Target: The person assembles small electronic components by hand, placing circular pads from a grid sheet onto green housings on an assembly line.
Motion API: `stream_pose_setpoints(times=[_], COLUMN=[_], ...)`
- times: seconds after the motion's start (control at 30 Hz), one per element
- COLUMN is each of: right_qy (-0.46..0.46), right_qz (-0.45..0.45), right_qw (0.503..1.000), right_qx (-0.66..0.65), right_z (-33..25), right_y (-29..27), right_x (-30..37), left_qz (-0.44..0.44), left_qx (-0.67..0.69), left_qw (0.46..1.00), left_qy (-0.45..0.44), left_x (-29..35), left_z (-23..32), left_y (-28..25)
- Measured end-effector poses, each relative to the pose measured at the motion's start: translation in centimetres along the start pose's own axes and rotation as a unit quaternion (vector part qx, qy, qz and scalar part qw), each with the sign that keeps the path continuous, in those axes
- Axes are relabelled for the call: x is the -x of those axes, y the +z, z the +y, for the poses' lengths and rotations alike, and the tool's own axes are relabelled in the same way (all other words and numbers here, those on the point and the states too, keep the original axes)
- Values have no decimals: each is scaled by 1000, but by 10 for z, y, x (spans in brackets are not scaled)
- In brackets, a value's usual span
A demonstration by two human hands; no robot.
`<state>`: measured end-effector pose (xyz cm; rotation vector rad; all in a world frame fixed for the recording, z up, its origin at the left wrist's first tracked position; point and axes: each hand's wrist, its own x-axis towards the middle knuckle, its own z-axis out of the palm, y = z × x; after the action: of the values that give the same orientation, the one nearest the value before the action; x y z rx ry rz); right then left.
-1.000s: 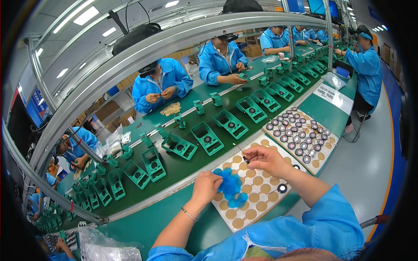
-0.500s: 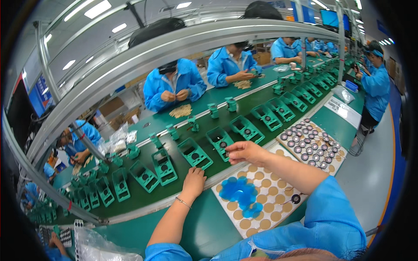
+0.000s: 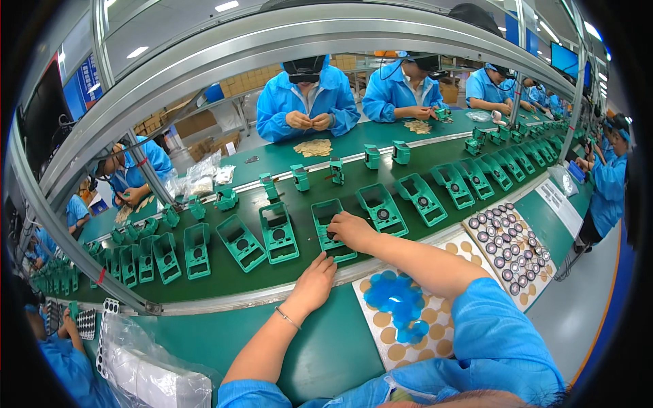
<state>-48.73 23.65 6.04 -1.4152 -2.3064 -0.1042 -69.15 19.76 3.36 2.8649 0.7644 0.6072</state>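
Observation:
My right hand (image 3: 354, 232) reaches down into a green plastic housing (image 3: 326, 211) on the belt. Its fingers are closed around a small round black speaker (image 3: 331, 236), mostly hidden under the fingertips. My left hand (image 3: 315, 280) rests at the near edge of the same housing, fingers stretched out and holding nothing. Neighbouring housings (image 3: 277, 234) each show a black round part inside. Right of my arm, small speakers with dark rims and pale centres (image 3: 507, 250) cover a white board. Blue film discs (image 3: 394, 299) lie heaped on another board (image 3: 381, 348) with tan circles.
The green belt (image 3: 204, 289) carries a row of housings, with smaller green parts (image 3: 337, 170) along its far side. A metal frame (image 3: 326, 30) crosses above. Co-workers in blue (image 3: 307, 102) sit opposite. A clear plastic bag (image 3: 146, 367) lies at lower left, white sheets (image 3: 559, 207) at right.
My right hand has carried the speaker from above the belt down into the housing. My left hand stays at the housing row's near edge. The whole view has shifted.

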Motion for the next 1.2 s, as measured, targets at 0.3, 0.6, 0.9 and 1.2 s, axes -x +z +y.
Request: stream_pose_setpoints(times=[0.3,0.6,0.9,1.2], right_qy=[-31,-58,-51,4], right_qz=[-29,19,-40,-46], right_qw=[998,997,990,994], right_qx=[43,50,128,95], right_z=[7,13,-1,0], right_y=[2,9,0,-23], right_x=[-2,8,20,26], left_qz=[-5,-7,11,-29], left_qx=[13,19,19,-1], left_qw=[1000,1000,1000,999], left_qy=[0,3,15,14], left_x=[-3,-6,-6,-11], left_z=[-2,1,2,3], left_y=[0,2,3,1])
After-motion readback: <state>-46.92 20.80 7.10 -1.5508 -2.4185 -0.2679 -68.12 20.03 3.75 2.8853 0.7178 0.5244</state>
